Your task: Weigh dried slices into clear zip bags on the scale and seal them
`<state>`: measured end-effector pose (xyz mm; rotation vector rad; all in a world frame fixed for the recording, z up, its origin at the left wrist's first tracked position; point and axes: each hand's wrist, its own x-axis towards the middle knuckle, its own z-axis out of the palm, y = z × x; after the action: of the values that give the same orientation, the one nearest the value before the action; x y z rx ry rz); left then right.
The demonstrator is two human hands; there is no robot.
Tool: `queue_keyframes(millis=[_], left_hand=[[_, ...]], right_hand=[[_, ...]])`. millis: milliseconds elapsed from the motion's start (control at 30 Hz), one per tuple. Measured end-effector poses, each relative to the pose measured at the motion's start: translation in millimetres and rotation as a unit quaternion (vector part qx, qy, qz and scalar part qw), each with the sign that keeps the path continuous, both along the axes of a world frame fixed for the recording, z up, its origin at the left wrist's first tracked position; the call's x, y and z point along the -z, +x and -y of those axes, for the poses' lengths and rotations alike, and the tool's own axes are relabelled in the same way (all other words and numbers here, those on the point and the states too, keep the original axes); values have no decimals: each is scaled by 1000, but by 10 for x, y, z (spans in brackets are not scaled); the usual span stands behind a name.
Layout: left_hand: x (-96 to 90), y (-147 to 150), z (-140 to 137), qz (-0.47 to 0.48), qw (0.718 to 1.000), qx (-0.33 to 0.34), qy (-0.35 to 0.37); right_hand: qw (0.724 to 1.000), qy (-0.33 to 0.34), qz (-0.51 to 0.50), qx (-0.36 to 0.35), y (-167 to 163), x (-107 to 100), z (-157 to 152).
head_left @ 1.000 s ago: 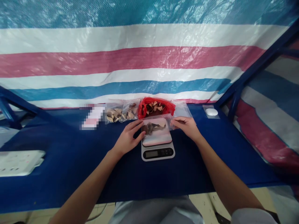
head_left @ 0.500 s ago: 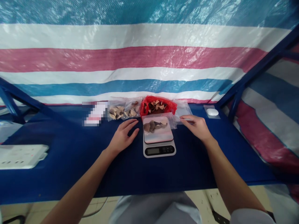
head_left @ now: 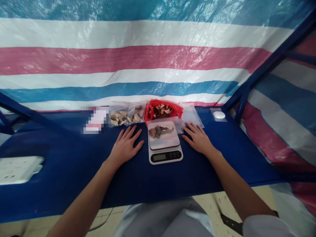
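My left hand (head_left: 125,146) lies flat on the blue table, fingers spread, a little left of a white digital kitchen scale (head_left: 152,144). On the other side of the scale my right hand (head_left: 197,137) rests palm down with its fingers apart, fingertips by the edge of a clear plastic bag. A clear zip bag with brown dried pieces (head_left: 160,131) lies across the scale's platform. The scale's display (head_left: 160,157) shows no digits I can read. Behind the scale sits an open red plastic bag (head_left: 179,110) full of brown and tan dried pieces.
Two clear bags of pale dried pieces (head_left: 119,118) lie left of the red bag. Flat clear bags (head_left: 195,113) are at its right. A white oval item (head_left: 219,115) in a small bag lies far right, a white power strip (head_left: 19,169) at left. Striped sheeting (head_left: 138,59) hangs behind.
My right hand has flattened and spread its fingers, coming down closer to the scale. The left hand's fingers have spread wider. The whole view has shifted slightly.
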<state>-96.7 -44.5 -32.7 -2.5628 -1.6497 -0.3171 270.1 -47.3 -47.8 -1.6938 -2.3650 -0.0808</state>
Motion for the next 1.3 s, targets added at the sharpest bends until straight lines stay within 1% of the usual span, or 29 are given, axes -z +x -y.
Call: queue_keyframes(millis=[500,833,1300], left_hand=[[-14,7,-4,4,1000,-10,-15],[55,-24,-28,51,999,4,3],[23,-13,-26,24,1000,2,-3]], right_hand=[[1000,-19,-2,9,-15,-26,6],[1000,-14,-13,3,0,-16,5],[1000,-12,-15,6,-6,-26,8]])
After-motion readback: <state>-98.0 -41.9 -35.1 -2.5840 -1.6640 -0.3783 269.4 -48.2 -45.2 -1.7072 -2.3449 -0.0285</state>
